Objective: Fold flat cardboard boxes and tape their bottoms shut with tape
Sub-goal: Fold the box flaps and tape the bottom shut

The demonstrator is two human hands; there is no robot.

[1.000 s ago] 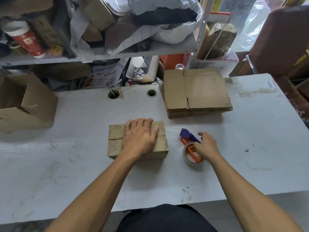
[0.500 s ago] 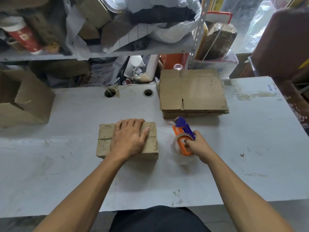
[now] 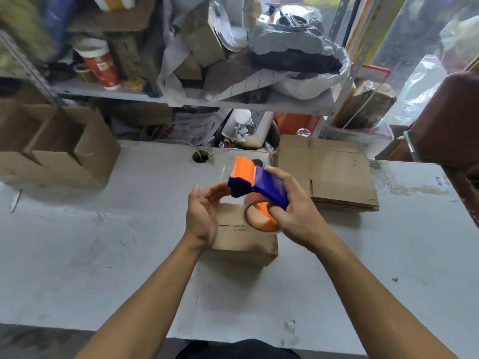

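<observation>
The right hand (image 3: 295, 216) holds the tape gun (image 3: 259, 189) up in the air. Its fingers curl over the blue top and its thumb hooks through the orange ring of the roll. The grip is tight all the way round.

The left hand (image 3: 204, 211) is right beside the front of the tape gun. Its palm faces the gun and its fingers are loosely bent, reaching for the blue toothed edge. They seem to touch it there, but I cannot tell if they pinch any tape, because the tape is clear and the hand is a bit blurred.

Just below both hands sits the box (image 3: 243, 237), folded up, with its bottom flaps closed and facing up. No hand is on it. I see no tape on its seam yet.

So the step looks like this: getting the tape ready to stick. Next, the loose end of the tape needs to be found and pulled out. Then it has to go down on the near or far side of the box and run along the seam. One hand may need to press the flaps flat, or they could pop open.

The box rests on the white table (image 3: 103, 255). A stack of flat boxes (image 3: 337, 174) lies behind it to the right. An open carton (image 3: 64, 151) sits far off at the left.
</observation>
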